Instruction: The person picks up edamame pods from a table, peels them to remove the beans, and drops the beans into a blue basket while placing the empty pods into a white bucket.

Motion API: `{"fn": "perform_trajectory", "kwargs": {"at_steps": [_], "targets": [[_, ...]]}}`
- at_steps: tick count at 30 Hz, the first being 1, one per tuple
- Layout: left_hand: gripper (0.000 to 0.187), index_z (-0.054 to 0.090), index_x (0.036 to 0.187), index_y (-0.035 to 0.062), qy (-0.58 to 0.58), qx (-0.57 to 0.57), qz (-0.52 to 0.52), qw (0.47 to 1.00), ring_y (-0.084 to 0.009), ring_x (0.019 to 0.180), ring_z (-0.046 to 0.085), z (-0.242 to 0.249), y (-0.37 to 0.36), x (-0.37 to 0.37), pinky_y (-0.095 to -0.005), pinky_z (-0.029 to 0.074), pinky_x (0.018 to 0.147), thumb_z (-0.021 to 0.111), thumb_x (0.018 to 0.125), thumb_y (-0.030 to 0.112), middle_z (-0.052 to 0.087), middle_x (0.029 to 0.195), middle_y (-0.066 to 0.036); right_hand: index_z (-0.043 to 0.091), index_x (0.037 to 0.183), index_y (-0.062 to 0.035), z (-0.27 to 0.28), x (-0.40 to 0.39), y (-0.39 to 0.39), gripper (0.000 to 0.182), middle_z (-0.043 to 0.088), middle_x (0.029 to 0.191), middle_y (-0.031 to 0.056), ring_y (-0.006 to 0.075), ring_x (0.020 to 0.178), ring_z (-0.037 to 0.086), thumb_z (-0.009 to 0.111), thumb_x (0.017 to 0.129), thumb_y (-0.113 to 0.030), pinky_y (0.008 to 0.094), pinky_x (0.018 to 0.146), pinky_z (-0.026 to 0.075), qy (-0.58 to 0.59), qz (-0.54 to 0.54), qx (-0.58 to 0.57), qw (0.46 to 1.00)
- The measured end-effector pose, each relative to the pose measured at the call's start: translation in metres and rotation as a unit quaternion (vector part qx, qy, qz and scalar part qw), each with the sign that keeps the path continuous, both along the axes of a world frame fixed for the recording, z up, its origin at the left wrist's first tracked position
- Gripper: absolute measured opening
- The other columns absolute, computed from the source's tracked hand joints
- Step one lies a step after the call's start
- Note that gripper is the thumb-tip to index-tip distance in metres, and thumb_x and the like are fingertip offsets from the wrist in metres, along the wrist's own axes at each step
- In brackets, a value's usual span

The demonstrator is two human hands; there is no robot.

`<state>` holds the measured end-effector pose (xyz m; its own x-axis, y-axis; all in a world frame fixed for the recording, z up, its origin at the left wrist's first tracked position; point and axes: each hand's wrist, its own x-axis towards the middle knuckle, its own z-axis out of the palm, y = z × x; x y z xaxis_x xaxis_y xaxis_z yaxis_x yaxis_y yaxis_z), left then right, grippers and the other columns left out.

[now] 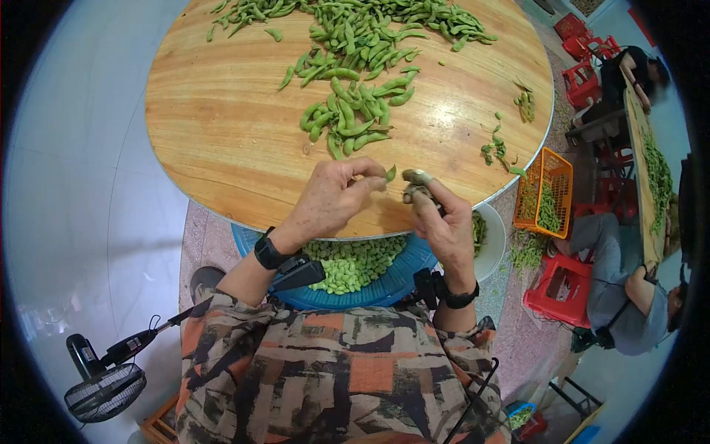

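Observation:
My left hand [336, 194] is over the near edge of the round wooden table, its thumb and forefinger pinched on a green soybean pod [390, 174]. Close beside it on the right is my right hand [447, 226], with dark, greenish coverings on its fingertips. Those fingers are curled together, and whatever lies between them is hidden. Just beyond my hands a small pile of soybean pods [347, 115] rests on the table [222, 148]. Below the table edge, shelled green beans [347, 270] lie in a blue basin [296, 297].
More pods [355, 29] are heaped at the far side. Scraps of pods and stems [497, 144] lie at the right. A white bucket [494, 244] and an orange crate [560, 174] stand right of the table, near a red stool [558, 288]. Other people sit at another table [642, 177].

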<state>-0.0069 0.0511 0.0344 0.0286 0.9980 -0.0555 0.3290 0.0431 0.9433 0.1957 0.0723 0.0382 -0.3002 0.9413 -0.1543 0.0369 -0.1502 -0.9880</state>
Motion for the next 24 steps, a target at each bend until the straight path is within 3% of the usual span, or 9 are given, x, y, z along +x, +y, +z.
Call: {"fn": "perform_trajectory", "kwargs": {"at_steps": [2,6,9,11,14,15,17,20,24], "targets": [[0.014,0.067,0.092,-0.0014,-0.133,-0.092,0.023,0.987,-0.0031,0.053,0.045,0.007,-0.01,0.001,-0.0234,0.035,0.046,0.061,0.091,0.011,0.051,0.058,0.002,0.063,0.117,0.004,0.002,-0.009,0.002,0.024,0.066,0.089,0.0006,0.0055,0.073,0.054,0.056,0.096,-0.005,0.0188,0.063,0.044,0.075,0.092,-0.068,0.991],[0.014,0.067,0.092,0.0006,-0.186,-0.149,0.041,0.97,-0.0024,0.052,0.046,0.001,-0.022,-0.003,-0.0211,0.033,0.045,0.061,0.093,0.013,0.053,0.06,0.003,0.063,0.114,0.0057,-0.008,-0.017,0.005,0.023,0.063,0.093,0.0028,0.0067,0.077,0.055,0.056,0.095,-0.003,0.0202,0.064,0.044,0.032,0.145,0.029,0.988],[0.012,0.067,0.094,0.0021,-0.157,-0.123,0.034,0.979,-0.0015,0.052,0.045,-0.004,-0.026,-0.006,-0.0198,0.032,0.045,0.061,0.093,0.013,0.053,0.06,0.003,0.063,0.113,0.0058,-0.012,-0.02,0.005,0.022,0.06,0.089,0.0018,0.0063,0.073,0.053,0.056,0.094,-0.003,0.0209,0.062,0.044,0.032,0.151,0.042,0.987],[0.012,0.067,0.094,0.0026,-0.253,-0.171,0.001,0.952,-0.0022,0.051,0.045,-0.006,-0.028,-0.007,-0.0199,0.031,0.044,0.061,0.093,0.013,0.054,0.06,0.003,0.063,0.112,0.0053,-0.016,-0.017,0.005,0.021,0.058,0.088,0.0011,0.0058,0.07,0.051,0.056,0.095,-0.003,0.0212,0.061,0.043,0.026,0.151,0.024,0.988],[0.012,0.067,0.092,0.0018,-0.275,-0.182,-0.008,0.944,-0.0041,0.051,0.046,-0.008,-0.028,-0.008,-0.0215,0.034,0.045,0.062,0.092,0.013,0.055,0.061,0.002,0.064,0.11,0.0046,-0.016,-0.016,0.004,0.019,0.055,0.085,-0.0003,0.0049,0.066,0.048,0.055,0.095,-0.003,0.0216,0.057,0.04,0.033,0.151,-0.004,0.988],[0.012,0.067,0.092,0.0018,-0.275,-0.182,-0.007,0.944,-0.0041,0.051,0.046,-0.011,-0.029,-0.007,-0.0215,0.034,0.045,0.062,0.092,0.013,0.055,0.061,0.002,0.064,0.108,0.0043,-0.015,-0.016,0.003,0.017,0.054,0.083,-0.0009,0.0044,0.063,0.047,0.055,0.095,-0.003,0.0216,0.055,0.039,0.046,0.151,-0.016,0.987],[0.013,0.067,0.092,0.0007,-0.148,-0.077,0.043,0.985,-0.0056,0.053,0.048,-0.019,-0.032,-0.001,-0.0232,0.036,0.047,0.063,0.091,0.014,0.056,0.062,0.002,0.064,0.107,0.0042,-0.007,-0.016,0.0,0.017,0.054,0.083,-0.0013,0.004,0.063,0.047,0.055,0.095,-0.003,0.0212,0.054,0.038,0.046,0.154,-0.024,0.987],[0.014,0.067,0.092,-0.0001,-0.063,0.007,0.054,0.997,-0.0055,0.056,0.049,-0.02,-0.034,0.003,-0.0242,0.039,0.049,0.063,0.091,0.013,0.057,0.064,0.001,0.064,0.107,0.004,-0.008,-0.015,0.0,0.017,0.054,0.081,-0.0021,0.0031,0.062,0.046,0.055,0.095,-0.004,0.0204,0.052,0.037,0.045,0.154,-0.02,0.987],[0.013,0.067,0.094,-0.0004,-0.154,-0.09,0.048,0.983,-0.0054,0.056,0.05,-0.011,-0.035,0.004,-0.0243,0.041,0.051,0.063,0.091,0.012,0.059,0.066,0.0,0.064,0.11,0.0037,-0.01,-0.013,0.0,0.019,0.052,0.078,-0.0027,0.0026,0.06,0.045,0.056,0.096,-0.005,0.0202,0.051,0.036,0.042,0.152,-0.003,0.988]]}}
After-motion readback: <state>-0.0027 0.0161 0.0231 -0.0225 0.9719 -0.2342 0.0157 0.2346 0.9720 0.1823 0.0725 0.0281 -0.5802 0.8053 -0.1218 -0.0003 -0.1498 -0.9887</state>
